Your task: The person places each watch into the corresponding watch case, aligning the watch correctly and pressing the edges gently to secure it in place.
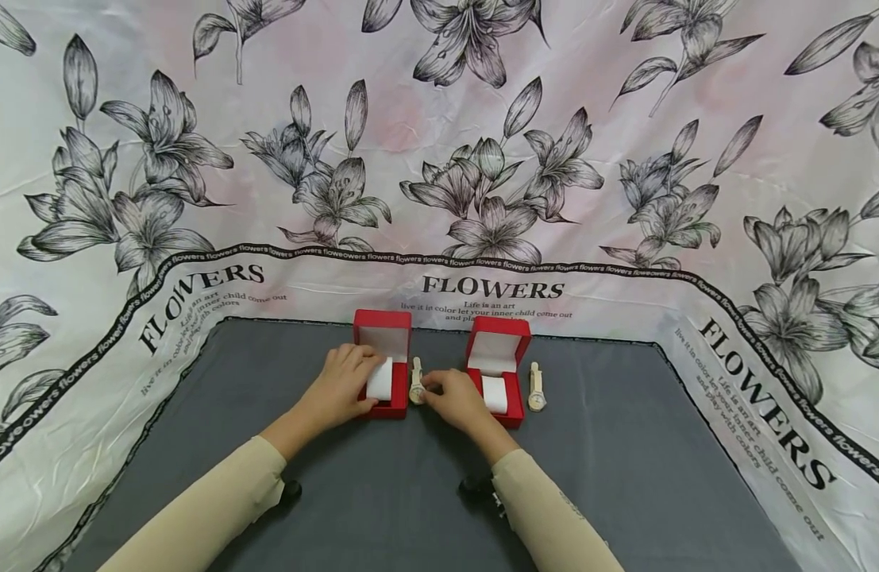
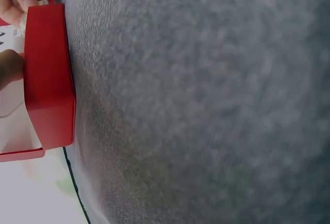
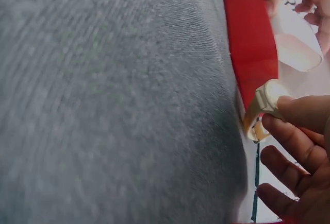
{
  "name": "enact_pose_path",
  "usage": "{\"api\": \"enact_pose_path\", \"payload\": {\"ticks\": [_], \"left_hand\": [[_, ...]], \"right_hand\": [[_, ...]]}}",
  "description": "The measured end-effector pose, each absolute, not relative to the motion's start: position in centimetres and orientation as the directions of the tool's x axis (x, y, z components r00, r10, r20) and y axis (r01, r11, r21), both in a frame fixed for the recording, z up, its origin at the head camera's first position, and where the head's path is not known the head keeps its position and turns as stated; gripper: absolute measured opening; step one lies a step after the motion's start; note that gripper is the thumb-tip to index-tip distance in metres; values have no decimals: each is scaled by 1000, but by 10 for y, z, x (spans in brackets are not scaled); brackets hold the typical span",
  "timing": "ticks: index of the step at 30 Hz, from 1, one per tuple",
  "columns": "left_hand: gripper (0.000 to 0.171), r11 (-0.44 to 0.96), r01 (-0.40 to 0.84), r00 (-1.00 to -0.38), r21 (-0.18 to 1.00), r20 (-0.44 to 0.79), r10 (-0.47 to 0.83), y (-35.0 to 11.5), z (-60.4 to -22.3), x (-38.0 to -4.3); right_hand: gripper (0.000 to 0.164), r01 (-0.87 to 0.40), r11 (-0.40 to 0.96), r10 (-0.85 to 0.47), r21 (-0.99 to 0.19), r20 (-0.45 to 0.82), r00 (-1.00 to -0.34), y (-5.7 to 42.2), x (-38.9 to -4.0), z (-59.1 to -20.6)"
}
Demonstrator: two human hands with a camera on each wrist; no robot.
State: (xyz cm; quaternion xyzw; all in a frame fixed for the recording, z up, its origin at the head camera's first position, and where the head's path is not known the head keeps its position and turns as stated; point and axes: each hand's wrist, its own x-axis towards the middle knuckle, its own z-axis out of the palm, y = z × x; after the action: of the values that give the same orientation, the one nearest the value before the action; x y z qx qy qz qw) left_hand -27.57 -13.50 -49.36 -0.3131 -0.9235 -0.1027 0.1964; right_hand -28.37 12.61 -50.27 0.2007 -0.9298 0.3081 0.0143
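Observation:
Two red watch boxes stand with their lids raised. My left hand (image 1: 344, 380) is at the left watch box (image 1: 389, 412), with the thumb on its front edge and the other fingers reaching over the side near the white cushion (image 1: 380, 381). Between the boxes, my right hand (image 1: 456, 400) pinches a pale wristwatch (image 3: 267, 96) by its round case, with thumb and index finger. Its strap hangs in a loop beside the left box's wall; the other fingers are spread. The right watch box (image 1: 513, 397) also holds a white cushion (image 1: 494, 395).
A second pale wristwatch (image 1: 536, 388) lies to the right of the right box. Grey cloth (image 1: 382, 500) covers the table. Behind it rises a white flower-printed cloth (image 1: 382, 302), close to the raised lids.

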Motion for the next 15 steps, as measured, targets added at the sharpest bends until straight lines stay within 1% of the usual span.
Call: {"api": "enact_pose_path", "payload": {"ticks": [4, 6, 11, 15], "left_hand": [[73, 785, 617, -706, 58, 482, 519, -134, -494, -272], [73, 793, 606, -705, 62, 504, 499, -134, -494, -270], [74, 803, 584, -723, 116, 525, 450, -134, -488, -263], [74, 800, 574, -749, 175, 506, 427, -130, -480, -256]], "right_hand": [[24, -366, 674, -333, -642, 178, -926, 132, -279, -498], [24, -367, 661, -329, -654, 187, -926, 134, -277, -495], [25, -375, 648, -325, -663, 204, -923, 138, -267, -490], [24, -375, 633, -299, -677, 233, -925, 142, -260, -485]]}}
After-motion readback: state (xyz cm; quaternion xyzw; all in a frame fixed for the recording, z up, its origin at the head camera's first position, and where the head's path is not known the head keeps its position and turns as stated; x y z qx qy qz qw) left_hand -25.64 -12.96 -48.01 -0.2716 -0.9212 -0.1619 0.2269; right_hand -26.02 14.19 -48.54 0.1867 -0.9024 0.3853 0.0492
